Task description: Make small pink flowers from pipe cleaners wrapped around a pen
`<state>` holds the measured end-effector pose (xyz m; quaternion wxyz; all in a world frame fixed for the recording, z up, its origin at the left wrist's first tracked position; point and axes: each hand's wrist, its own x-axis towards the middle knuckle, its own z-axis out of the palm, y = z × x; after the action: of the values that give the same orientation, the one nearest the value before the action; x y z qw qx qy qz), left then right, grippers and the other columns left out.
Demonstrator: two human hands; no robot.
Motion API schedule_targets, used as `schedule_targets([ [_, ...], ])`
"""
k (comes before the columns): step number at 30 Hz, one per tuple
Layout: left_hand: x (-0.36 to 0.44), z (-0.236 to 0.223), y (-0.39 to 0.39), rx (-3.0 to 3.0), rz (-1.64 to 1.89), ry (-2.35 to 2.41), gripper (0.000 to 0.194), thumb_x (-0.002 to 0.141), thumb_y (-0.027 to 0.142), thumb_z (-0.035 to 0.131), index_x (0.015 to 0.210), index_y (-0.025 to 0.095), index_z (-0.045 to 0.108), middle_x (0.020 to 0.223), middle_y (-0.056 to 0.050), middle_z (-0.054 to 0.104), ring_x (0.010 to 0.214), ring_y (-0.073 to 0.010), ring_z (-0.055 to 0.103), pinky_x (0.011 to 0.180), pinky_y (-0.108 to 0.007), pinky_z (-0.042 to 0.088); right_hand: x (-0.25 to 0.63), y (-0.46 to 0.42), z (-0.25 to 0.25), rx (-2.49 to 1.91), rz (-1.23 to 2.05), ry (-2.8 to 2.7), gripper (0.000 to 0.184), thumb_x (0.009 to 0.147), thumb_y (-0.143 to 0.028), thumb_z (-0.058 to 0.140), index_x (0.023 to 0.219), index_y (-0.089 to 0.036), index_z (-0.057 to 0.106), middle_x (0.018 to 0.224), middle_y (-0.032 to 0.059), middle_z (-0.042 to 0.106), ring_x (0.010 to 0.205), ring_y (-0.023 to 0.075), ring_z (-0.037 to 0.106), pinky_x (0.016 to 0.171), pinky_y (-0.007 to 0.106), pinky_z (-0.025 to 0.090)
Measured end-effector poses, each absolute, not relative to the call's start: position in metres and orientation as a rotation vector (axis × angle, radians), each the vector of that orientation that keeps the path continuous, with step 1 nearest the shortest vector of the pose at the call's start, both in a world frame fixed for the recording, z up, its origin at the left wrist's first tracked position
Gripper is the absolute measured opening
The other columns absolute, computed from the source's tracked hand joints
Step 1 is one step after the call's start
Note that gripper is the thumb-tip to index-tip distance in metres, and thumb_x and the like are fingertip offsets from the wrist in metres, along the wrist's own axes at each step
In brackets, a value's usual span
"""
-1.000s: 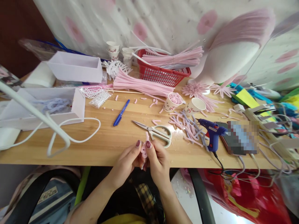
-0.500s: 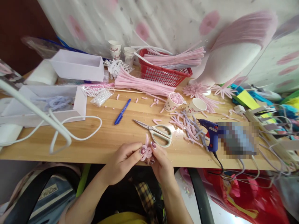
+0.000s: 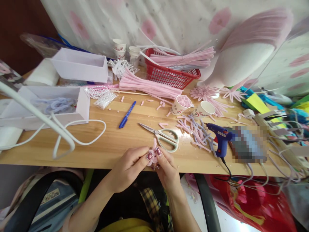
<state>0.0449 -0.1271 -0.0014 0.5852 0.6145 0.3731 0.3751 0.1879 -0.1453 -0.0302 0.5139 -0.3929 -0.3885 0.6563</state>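
- Hands nearly closed: left hand and right hand together pinch a pink looped piece at the wooden table's near edge.
- Loops seem formed; one end juts free, so probably unfinished.
- Scissors lie just beyond.

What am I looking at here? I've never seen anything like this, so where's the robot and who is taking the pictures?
There is no robot here, just a person's two bare hands. One camera, worn on the person's head, takes every picture, looking forward and down. The left hand and right hand pinch a small pink looped piece between them, at the table's near edge. Just beyond lie scissors; a blue pen is further left. To the right are cut strips and a glue gun. Behind stand paper cups, one filled with pink bits, and a red basket.
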Motion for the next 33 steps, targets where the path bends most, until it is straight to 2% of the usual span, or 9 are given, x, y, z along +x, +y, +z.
schedule_targets([
  [6,0.048,-0.009,-0.132,1.226,0.909,0.934,0.034,0.095,0.042,0.044,0.072,0.018,0.054,0.067,0.001,0.047,0.063,-0.0136,0.043,0.059,-0.024,0.036,0.186,-0.145,-0.029,-0.898,1.629,-0.939,0.037,0.093,-0.048,0.05,0.07,-0.019,0.053,0.066,-0.001,0.045,0.059,0.013,0.036,0.056,0.026,0.032],
  [10,0.048,-0.008,-0.133,1.122,0.986,0.882,0.031,0.095,0.039,0.048,0.072,0.018,0.051,0.069,0.001,0.049,0.066,-0.0124,0.047,0.063,-0.023,0.04,0.19,-0.148,-0.022,-0.925,1.5,-1.129,0.027,0.097,-0.037,0.048,0.077,-0.02,0.056,0.071,-0.001,0.047,0.065,0.0134,0.041,0.063,0.026,0.034],
  [14,0.044,-0.003,-0.128,0.961,0.985,0.777,0.021,0.092,0.039,0.054,0.088,0.018,0.054,0.069,0.003,0.053,0.064,-0.0113,0.05,0.059,-0.022,0.042,0.202,-0.145,-0.006,-0.992,1.409,-1.466,0.027,0.099,-0.03,0.044,0.079,-0.02,0.061,0.072,-0.0009,0.048,0.067,0.0135,0.044,0.066,0.026,0.036],
  [19,0.044,-0.001,-0.124,0.956,0.94,0.777,0.023,0.087,0.032,0.064,0.074,0.016,0.053,0.066,0.003,0.054,0.062,-0.0097,0.052,0.061,-0.021,0.044,0.21,-0.136,0.01,-0.997,1.321,-1.797,0.028,0.099,-0.022,0.038,0.084,-0.019,0.062,0.079,0.0016,0.058,0.075,0.0152,0.053,0.072,0.027,0.039],
  [26,0.064,-0.005,-0.137,0.827,1.223,0.961,0.023,0.086,0.036,0.064,0.078,0.017,0.054,0.067,0.003,0.054,0.062,-0.0096,0.052,0.06,-0.02,0.045,0.187,-0.152,-0.017,-1.127,0.873,-1.638,0.023,0.096,-0.017,0.04,0.077,-0.02,0.052,0.071,-0.0005,0.051,0.063,0.0134,0.046,0.06,0.026,0.034],
  [28,0.067,-0.006,-0.139,0.783,1.214,0.955,0.024,0.086,0.037,0.064,0.078,0.018,0.054,0.066,0.004,0.054,0.06,-0.0091,0.051,0.058,-0.02,0.044,0.182,-0.157,-0.023,-1.152,0.905,-1.531,0.024,0.098,-0.021,0.039,0.076,-0.021,0.05,0.07,-0.0006,0.051,0.062,0.0137,0.046,0.059,0.026,0.034],
  [33,0.061,-0.002,-0.135,0.845,1.068,0.919,0.029,0.083,0.041,0.066,0.074,0.017,0.051,0.063,0.004,0.053,0.058,-0.0094,0.051,0.054,-0.019,0.043,0.192,-0.153,-0.019,-1.068,1.24,-1.409,0.034,0.099,-0.034,0.038,0.072,-0.02,0.055,0.067,-0.0001,0.052,0.062,0.0145,0.046,0.06,0.026,0.038],
])
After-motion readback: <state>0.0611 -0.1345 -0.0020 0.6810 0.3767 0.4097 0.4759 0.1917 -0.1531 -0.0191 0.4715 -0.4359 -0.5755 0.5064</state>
